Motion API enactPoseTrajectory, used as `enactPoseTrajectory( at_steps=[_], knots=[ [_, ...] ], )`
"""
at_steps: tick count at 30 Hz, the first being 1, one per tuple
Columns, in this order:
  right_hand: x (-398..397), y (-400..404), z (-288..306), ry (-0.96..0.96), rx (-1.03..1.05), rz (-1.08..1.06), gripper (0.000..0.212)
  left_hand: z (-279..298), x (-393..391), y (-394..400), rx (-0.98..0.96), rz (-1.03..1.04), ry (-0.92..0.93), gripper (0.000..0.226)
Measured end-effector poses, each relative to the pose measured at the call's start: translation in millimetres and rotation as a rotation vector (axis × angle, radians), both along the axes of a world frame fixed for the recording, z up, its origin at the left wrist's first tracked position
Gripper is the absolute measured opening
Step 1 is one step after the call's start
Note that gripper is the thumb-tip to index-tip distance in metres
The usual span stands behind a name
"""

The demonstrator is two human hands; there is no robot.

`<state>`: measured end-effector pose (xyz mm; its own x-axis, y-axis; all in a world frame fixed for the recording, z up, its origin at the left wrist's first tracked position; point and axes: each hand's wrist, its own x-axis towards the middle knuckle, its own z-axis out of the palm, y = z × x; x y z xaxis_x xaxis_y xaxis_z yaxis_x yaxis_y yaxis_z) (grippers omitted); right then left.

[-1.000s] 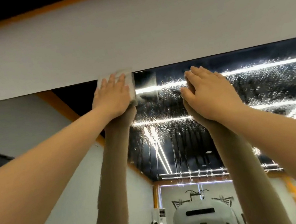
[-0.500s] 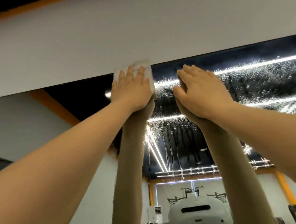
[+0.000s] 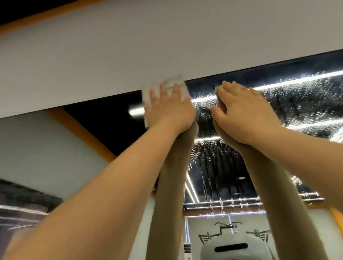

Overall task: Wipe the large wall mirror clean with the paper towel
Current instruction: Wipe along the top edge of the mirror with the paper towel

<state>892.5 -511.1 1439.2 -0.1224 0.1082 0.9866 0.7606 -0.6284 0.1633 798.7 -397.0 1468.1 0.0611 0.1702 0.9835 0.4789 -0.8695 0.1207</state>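
The paper towel (image 3: 164, 91) is a white, folded square, slightly see-through, lying flat against the mirror (image 3: 294, 109) at its top edge, its upper corner overlapping the grey wall (image 3: 155, 44) above. The left hand (image 3: 169, 110) lies flat on it, fingers straight and slightly spread, pressing it to the glass; the towel shows above the fingertips and along the hand's left side. Just beside it, the right hand (image 3: 242, 109) rests flat on the bare glass, fingers straight and together, holding nothing. To the right of the towel the mirror is covered in droplets and runs; to its left the glass looks clear.
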Motion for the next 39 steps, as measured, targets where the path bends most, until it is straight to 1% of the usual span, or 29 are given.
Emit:
enactPoseTrajectory(
  at_steps=[2, 5, 7, 9, 12, 18, 21, 23, 26, 30, 33, 39],
  knots=[
    [-1, 0, -1, 0.004, 0.000, -0.002, 0.058, -3, 12, -14, 0.097, -0.006, 0.042, 0.056],
    [-3, 0, -2, 0.007, -0.014, -0.002, 0.058, -1, 2, 3, 0.182, 0.008, 0.088, 0.054],
    [-3, -2, -1, 0.010, -0.025, -0.009, 0.058, 2, -15, 27, 0.151, 0.016, 0.083, 0.053],
    [-3, -2, -2, 0.013, -0.034, -0.008, 0.058, 1, -35, 52, 0.076, 0.035, 0.030, 0.053],
    [-1, -2, -2, 0.015, -0.032, -0.004, 0.058, -1, -49, 72, 0.023, 0.046, -0.026, 0.053],
    [0, -1, -2, 0.008, -0.014, -0.002, 0.058, 3, -33, 56, -0.075, 0.030, -0.083, 0.054],
    [0, -2, -2, 0.005, -0.019, -0.005, 0.058, 3, -28, 41, -0.090, 0.023, -0.079, 0.055],
    [-1, -2, -2, 0.007, -0.020, -0.009, 0.057, 3, -19, 24, -0.064, 0.007, -0.047, 0.055],
    [-1, -2, -2, 0.008, -0.014, -0.008, 0.057, 2, 0, -1, 0.029, -0.007, -0.002, 0.055],
    [-1, -1, -1, 0.007, -0.022, -0.016, 0.057, 2, 3, 0, 0.133, -0.023, 0.035, 0.055],
    [-1, -1, 0, 0.001, -0.013, -0.026, 0.057, 0, 1, 4, 0.168, -0.020, 0.065, 0.055],
    [-3, -1, -1, 0.006, -0.025, -0.044, 0.057, -5, 1, 3, 0.181, -0.043, 0.043, 0.054]
  ],
)
